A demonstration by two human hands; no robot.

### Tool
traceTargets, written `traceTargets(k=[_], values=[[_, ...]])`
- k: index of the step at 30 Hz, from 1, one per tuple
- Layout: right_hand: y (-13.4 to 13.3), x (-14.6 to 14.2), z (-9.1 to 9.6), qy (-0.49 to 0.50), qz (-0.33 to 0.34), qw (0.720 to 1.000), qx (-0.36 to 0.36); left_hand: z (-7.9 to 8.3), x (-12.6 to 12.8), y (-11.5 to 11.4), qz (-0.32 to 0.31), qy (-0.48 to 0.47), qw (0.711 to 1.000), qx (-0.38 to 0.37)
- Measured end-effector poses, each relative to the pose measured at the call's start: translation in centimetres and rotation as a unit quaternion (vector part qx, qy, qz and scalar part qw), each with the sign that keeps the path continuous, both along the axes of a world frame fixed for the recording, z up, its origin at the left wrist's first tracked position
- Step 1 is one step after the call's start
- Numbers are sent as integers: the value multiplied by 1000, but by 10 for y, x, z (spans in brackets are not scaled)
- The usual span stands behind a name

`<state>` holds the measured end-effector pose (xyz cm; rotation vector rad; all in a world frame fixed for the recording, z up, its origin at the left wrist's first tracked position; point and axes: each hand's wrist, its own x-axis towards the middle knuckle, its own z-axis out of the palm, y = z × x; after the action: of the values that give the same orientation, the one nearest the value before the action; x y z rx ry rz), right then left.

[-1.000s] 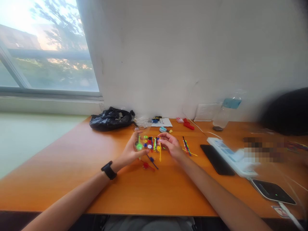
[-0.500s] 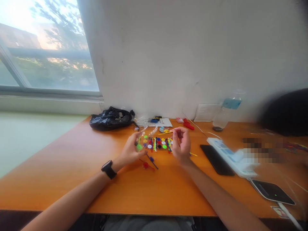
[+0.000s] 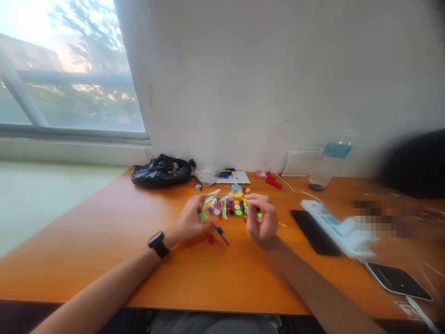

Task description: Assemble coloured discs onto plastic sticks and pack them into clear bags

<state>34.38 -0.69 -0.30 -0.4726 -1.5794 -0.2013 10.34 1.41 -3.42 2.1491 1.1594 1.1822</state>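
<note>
My left hand (image 3: 191, 217), with a black watch on the wrist, grips the left end of a clear plastic case (image 3: 218, 204). Inside sit small coloured discs and thin sticks in several groups. My right hand (image 3: 263, 217) is closed in a pinch over the case's right end, on a thin yellow stick (image 3: 247, 200) partly hidden by the fingers. A yellow disc (image 3: 237, 195) lies just beyond the case. Nearer me, beside my left fingers, are a blue stick with a disc (image 3: 221, 231) and a red disc piece (image 3: 211, 238).
A black plastic bag (image 3: 162, 171) lies at the back left. Behind the case are a printed paper (image 3: 238, 177) and a red object (image 3: 273, 180). To the right are a black phone-like slab (image 3: 314, 232), a white tray (image 3: 333, 232), a bottle (image 3: 321, 172) and a black-topped device (image 3: 398, 279).
My right hand has lowered slightly toward the case, and the yellow stick, earlier held out to the left, is now mostly hidden. My left hand stays on the case; the view shifted slightly.
</note>
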Motion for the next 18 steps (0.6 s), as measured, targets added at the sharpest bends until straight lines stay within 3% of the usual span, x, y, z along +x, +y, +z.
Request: traceTargets(k=[8, 18], values=[[0, -4, 6, -90, -62, 993, -45, 7, 1, -5, 13, 45, 998, 30], [-5, -7, 12, -65, -52, 990, -111, 12, 6, -10, 39, 42, 997, 45]])
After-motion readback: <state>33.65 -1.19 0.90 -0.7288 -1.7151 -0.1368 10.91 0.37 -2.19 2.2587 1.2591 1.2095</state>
